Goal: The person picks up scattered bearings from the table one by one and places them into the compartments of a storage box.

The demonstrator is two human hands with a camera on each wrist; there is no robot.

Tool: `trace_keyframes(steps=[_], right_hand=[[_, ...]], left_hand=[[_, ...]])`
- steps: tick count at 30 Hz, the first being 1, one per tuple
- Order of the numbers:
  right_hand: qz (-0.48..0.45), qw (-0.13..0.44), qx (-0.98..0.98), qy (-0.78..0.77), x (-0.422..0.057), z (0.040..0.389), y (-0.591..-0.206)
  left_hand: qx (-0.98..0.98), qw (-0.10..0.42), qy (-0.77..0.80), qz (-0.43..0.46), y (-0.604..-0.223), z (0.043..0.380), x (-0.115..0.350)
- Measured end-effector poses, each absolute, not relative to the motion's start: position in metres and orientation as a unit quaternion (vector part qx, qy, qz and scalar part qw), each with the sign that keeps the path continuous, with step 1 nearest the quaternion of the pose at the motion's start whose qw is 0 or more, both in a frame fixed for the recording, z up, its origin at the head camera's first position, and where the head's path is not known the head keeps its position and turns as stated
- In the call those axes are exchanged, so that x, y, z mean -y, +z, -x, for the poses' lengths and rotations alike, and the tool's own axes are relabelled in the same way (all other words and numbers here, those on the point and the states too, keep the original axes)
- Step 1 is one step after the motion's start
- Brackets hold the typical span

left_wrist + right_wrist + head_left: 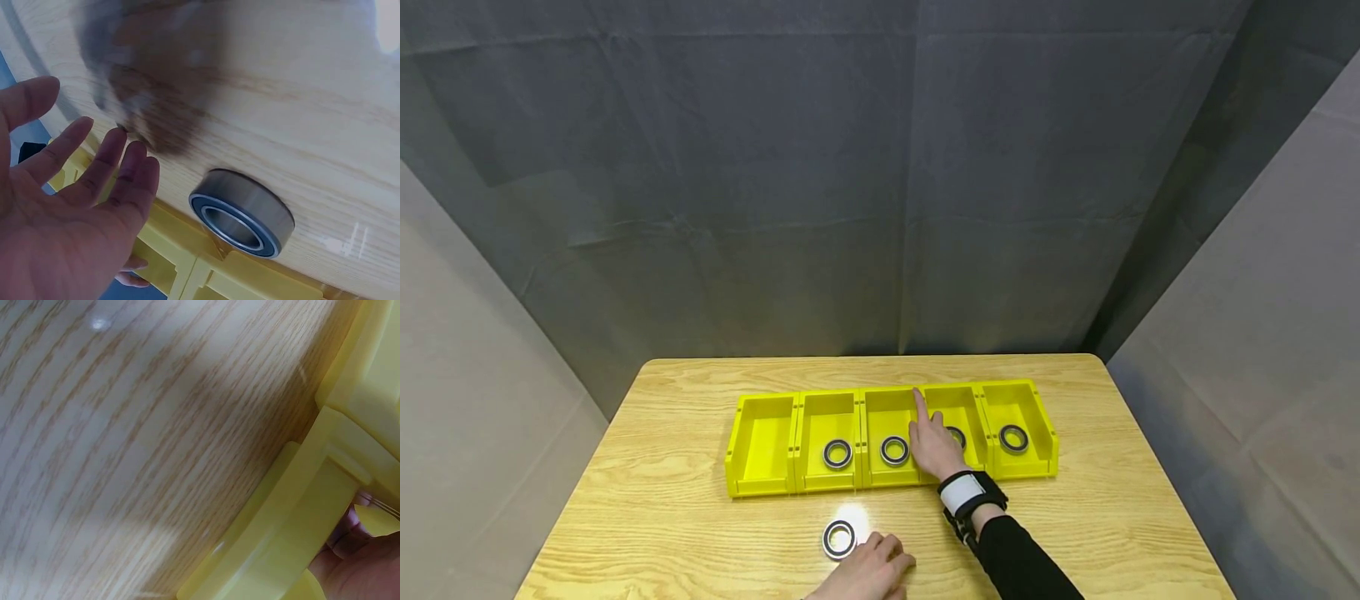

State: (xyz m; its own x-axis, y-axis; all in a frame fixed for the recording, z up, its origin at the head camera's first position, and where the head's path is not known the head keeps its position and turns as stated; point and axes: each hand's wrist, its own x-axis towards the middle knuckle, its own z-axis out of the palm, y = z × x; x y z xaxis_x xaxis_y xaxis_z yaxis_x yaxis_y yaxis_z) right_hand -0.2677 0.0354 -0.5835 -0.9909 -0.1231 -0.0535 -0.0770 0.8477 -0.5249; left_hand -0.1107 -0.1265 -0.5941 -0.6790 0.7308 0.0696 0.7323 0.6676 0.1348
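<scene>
Five-part yellow bin row point(760, 487) stands on the table; ring-shaped bearings lie in all compartments but the leftmost. My right hand point(938, 448) reaches over the divider between the third and fourth compartments, its index finger stretched toward the back wall. It partly covers the bearing point(957, 437) in the fourth compartment. In the right wrist view only part of that hand point(365, 565) shows, behind the yellow front wall. My left hand point(867, 572) hovers near a loose bearing point(830, 540) on the table, apart from it. The left wrist view shows its fingers loosely extended, holding nothing, beside that bearing point(250, 200).
Other bearings lie in the second compartment point(826, 454), third compartment point(883, 451) and rightmost compartment point(1004, 439). The wooden table point(662, 467) extends around the bins. Dark grey cloth point(775, 208) hangs behind, with lighter panels at both sides.
</scene>
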Motion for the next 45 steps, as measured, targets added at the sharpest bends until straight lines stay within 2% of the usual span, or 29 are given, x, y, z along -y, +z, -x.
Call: trace_keyframes(steps=[5,12,15,34,45], right_hand=[[0.054,0.04,-0.961,-0.269,-0.035,0.267,-0.584],[0.057,0.04,-0.961,-0.267,-0.036,0.266,-0.584],[0.059,0.038,-0.961,-0.268,-0.036,0.267,-0.585],[0.051,0.049,-0.962,-0.266,-0.035,0.268,-0.584],[0.045,0.053,-0.96,-0.27,-0.035,0.268,-0.583]], left_hand=[[0.918,0.012,-0.064,0.392,-0.596,0.11,0.128],[0.918,0.066,-0.052,0.387,-0.597,0.112,0.133],[0.921,0.074,-0.049,0.379,-0.599,0.114,0.138],[0.953,0.002,-0.051,0.299,-0.591,0.123,0.167],[0.967,-0.011,-0.079,0.241,-0.585,0.123,0.179]])
